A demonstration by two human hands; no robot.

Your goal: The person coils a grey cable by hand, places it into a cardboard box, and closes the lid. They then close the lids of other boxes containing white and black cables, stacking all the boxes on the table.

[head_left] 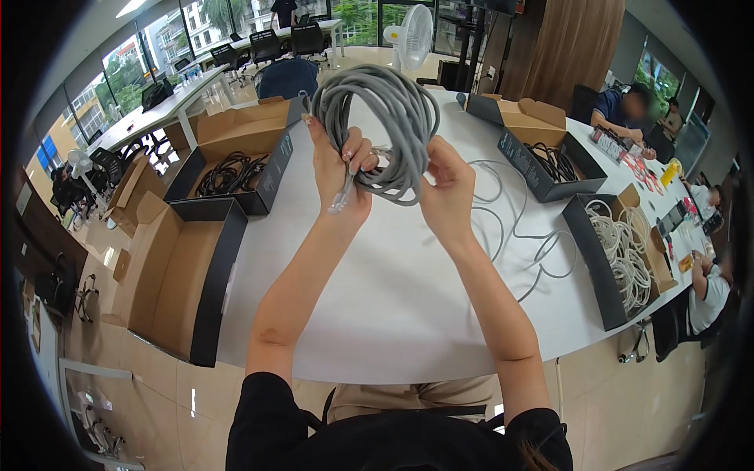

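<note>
White table [377, 314], partly hidden | left grip [343, 169] curled round, right grip [449, 192] pinching grey cable coil [404, 153]

On my feed, the coiled network cable [414, 122] has a smooth, softly sheened plastic jacket, and its plug [338, 206] is clear, glossy plastic. I see matt black cardboard boxes [217, 294] with raw brown insides, a smooth satin-white desk [377, 322], polished floor tiles [169, 392], matt cloth sleeves [265, 416] and wood-grained panelling [569, 55].

Single head-worn view, forward and downward
</note>
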